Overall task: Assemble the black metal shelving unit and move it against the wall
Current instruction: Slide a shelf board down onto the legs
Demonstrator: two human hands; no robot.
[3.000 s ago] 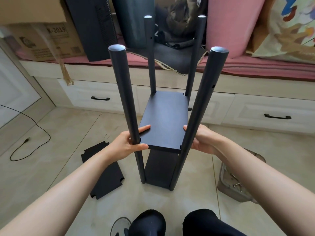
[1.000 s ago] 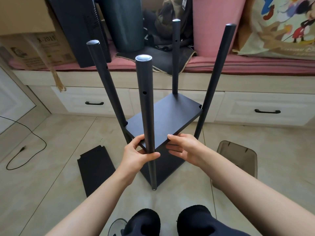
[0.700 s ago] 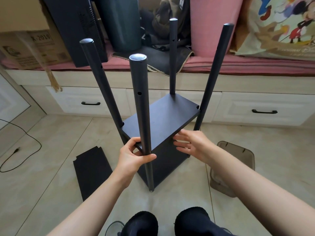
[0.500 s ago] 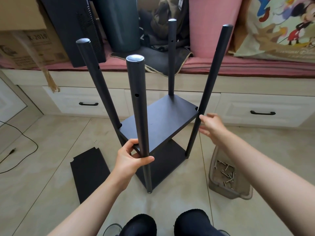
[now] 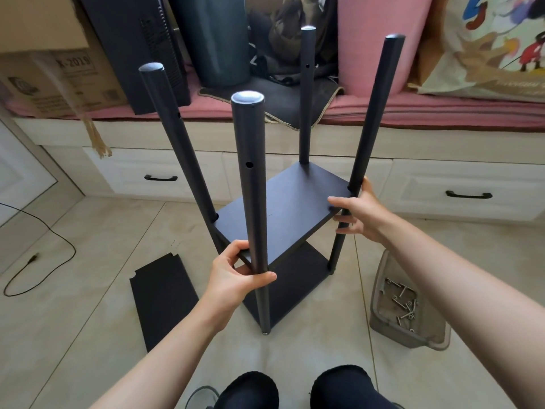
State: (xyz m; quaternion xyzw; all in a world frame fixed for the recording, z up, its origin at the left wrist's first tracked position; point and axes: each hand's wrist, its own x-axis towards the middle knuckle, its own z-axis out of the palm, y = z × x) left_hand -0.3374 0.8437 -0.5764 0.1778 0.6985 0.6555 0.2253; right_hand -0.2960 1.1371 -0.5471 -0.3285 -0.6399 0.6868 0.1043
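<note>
1. The shelving unit (image 5: pixel 283 219) is stood on the floor tiles directly ahead of both hands, with a middle shelf panel (image 5: pixel 280 211) fitted above a bottom panel (image 5: pixel 298 278); all four poles rise well past the fitted shelf, long axes close to vertical.
2. The near pole (image 5: pixel 250 184) is gripped by the left hand (image 5: pixel 236 278), thumb curled round its front, just below the shelf's near corner; the fingers are tucked at that corner.
3. The right-side pole (image 5: pixel 373 119) is held by the right hand (image 5: pixel 358 215), thumb laid on top of the shelf edge, fingers curled under the panel and about the pole.
4. Key relation: the two held corners are diagonal, the left hand nearer the body and lower, the right hand further out and higher, so the unit is presented corner-on.
5. A loose shelf panel (image 5: pixel 163 296) is lain flat on the floor below and outboard of the left hand, long axis running away from the body; the left hand is judged nearer to it.
6. A clear tray of screws (image 5: pixel 404 302) is set below the right hand, closer to that hand.
7. Top tier judged not yet fitted; empty holes are seen high on the poles.
</note>
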